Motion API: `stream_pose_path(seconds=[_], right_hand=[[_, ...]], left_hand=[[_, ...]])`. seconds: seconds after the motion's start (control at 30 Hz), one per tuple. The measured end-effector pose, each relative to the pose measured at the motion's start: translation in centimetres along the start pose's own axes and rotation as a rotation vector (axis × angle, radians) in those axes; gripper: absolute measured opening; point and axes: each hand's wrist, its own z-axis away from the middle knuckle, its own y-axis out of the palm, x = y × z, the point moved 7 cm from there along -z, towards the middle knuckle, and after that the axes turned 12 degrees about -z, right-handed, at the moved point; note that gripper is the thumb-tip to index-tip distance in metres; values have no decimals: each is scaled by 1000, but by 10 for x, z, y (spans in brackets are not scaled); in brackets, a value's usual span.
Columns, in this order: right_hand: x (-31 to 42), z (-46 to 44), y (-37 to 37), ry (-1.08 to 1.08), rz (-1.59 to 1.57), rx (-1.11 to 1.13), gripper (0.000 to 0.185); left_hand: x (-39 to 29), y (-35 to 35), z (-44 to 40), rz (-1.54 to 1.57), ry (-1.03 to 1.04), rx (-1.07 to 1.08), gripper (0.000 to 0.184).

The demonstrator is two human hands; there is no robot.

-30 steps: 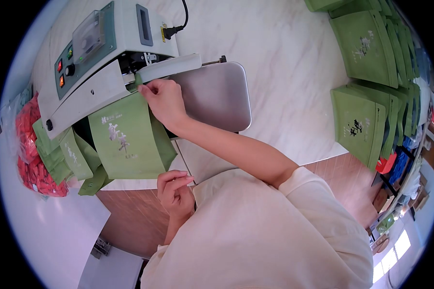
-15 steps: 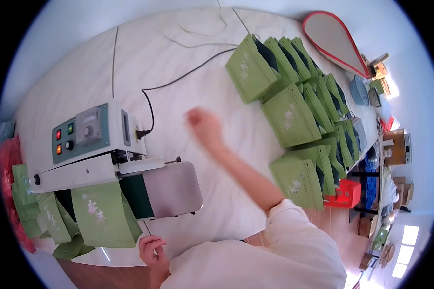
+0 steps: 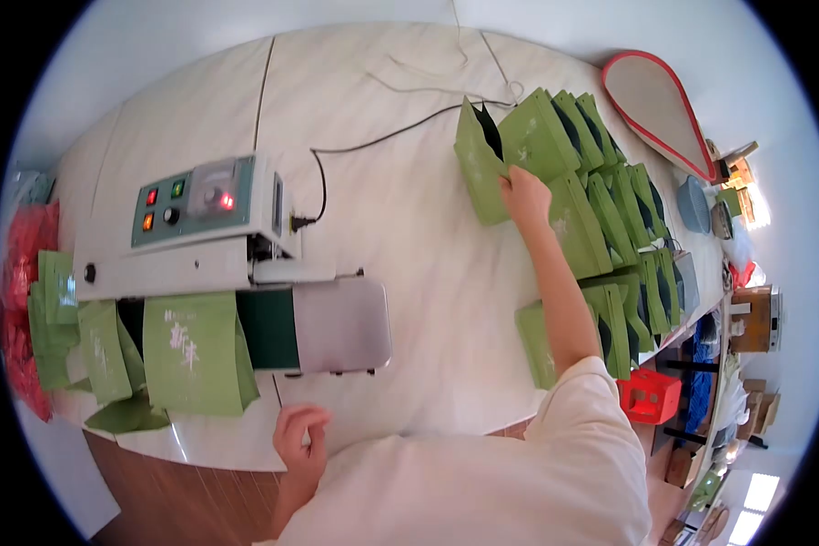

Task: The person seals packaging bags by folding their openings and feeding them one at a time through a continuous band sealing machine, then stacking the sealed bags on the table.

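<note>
My right hand (image 3: 526, 196) is closed on the upper edge of a green bag (image 3: 482, 173), the leftmost of the back row, whose dark open mouth shows. My left hand (image 3: 301, 441) hangs at the table's near edge, fingers loosely curled, thumb apart, holding nothing visible. Up and left of it, a green bag with white printing (image 3: 196, 355) hangs at the front of a band sealing machine (image 3: 191, 209). Another green bag (image 3: 107, 353) is farther left along that machine. The sealer's grey end plate (image 3: 344, 323) sticks out to the right.
Several rows of upright green bags (image 3: 569, 227) fill the right side of the table (image 3: 400, 246). A black power cord (image 3: 373, 146) runs behind. At the far right are a red-rimmed tray (image 3: 651, 109), a blue bowl (image 3: 693, 205) and a red basket (image 3: 651, 397). Red plastic (image 3: 29, 264) lies far left.
My right hand has moved right from over the table and taken hold of a green bag, which now tilts. The bag at the sealer has shifted slightly left along it. The view has shifted.
</note>
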Motion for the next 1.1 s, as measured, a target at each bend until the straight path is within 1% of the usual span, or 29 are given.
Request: stream_pose_path(seconds=[0.03,0.07,0.1,0.13,0.17,0.23,0.3,0.33,0.4,0.43,0.5,0.53,0.57,0.63,0.67,0.7,0.73,0.77,0.83,0.87,0.93,0.97,1.0,1.03,1.07,1.1], right_hand=[[10,27,-22,-60,-33,-37,22],[18,59,-46,-118,-69,-68,23],[28,86,-72,-152,-57,-28,24],[40,112,-97,-186,-47,12,25],[49,144,-118,-179,-50,46,22],[67,188,-158,-165,-47,101,20],[92,234,-184,-234,-270,171,13],[97,250,-187,-211,-268,192,13],[122,287,-183,-359,-393,272,13],[130,302,-176,-375,-401,326,14],[138,334,-157,-398,-415,390,15],[140,343,-150,-395,-425,398,15],[145,353,-145,-429,-470,426,17],[154,375,-130,-452,-529,456,18],[161,393,-113,-498,-503,543,18],[168,409,-97,-546,-473,631,18],[174,419,-84,-565,-480,651,18],[178,427,-72,-561,-487,660,18],[181,440,-41,-550,-311,747,15],[184,446,-32,-558,-317,748,15],[191,453,-18,-641,-193,707,13],[194,458,-16,-655,-194,693,13],[200,458,-15,-677,-191,626,12],[208,453,-13,-718,-190,547,12],[212,454,-8,-741,-202,560,13],[214,451,-7,-769,-211,575,14]], left_hand=[[-5,2,-4,25,2,17,18],[-9,4,-3,-16,40,16,18],[-12,8,-5,-56,75,27,19],[-12,15,-6,0,51,48,25],[-12,22,-3,58,29,66,33],[-17,38,-9,99,-30,146,53],[-20,53,-15,216,1,207,73],[-21,55,-19,218,-18,233,73],[-37,69,-9,223,133,578,67],[-31,68,1,222,121,597,67],[-1,77,36,108,37,820,57],[19,67,43,52,-56,684,35],[29,57,50,45,-67,688,35],[21,29,61,57,312,598,26],[25,21,68,51,306,608,26],[25,13,77,-39,353,590,24],[27,6,85,-127,397,572,23],[38,2,93,-128,387,579,23],[59,5,110,-320,418,689,29],[56,3,113,-326,411,686,29],[26,10,116,-460,505,709,33],[16,18,124,-389,508,722,37],[9,29,132,-334,516,712,40],[13,50,152,-591,565,867,43],[6,53,158,-761,682,732,44],[1,52,154,-781,584,810,46]])
